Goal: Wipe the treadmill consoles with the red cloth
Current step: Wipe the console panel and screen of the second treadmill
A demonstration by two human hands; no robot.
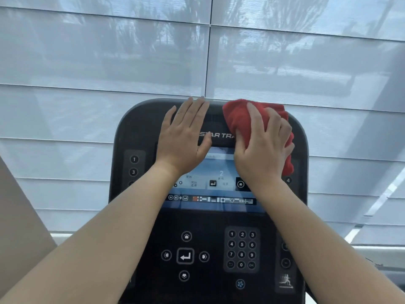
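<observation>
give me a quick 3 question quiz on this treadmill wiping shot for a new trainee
1. True or false: the left hand holds the red cloth.
2. Which part of the console is the cloth pressed on? A) number keypad B) upper right corner C) arrow buttons
3. Fill in: the left hand lies ____ on the console top, fingers spread.

Key
1. False: the right hand holds it.
2. B
3. flat
</observation>
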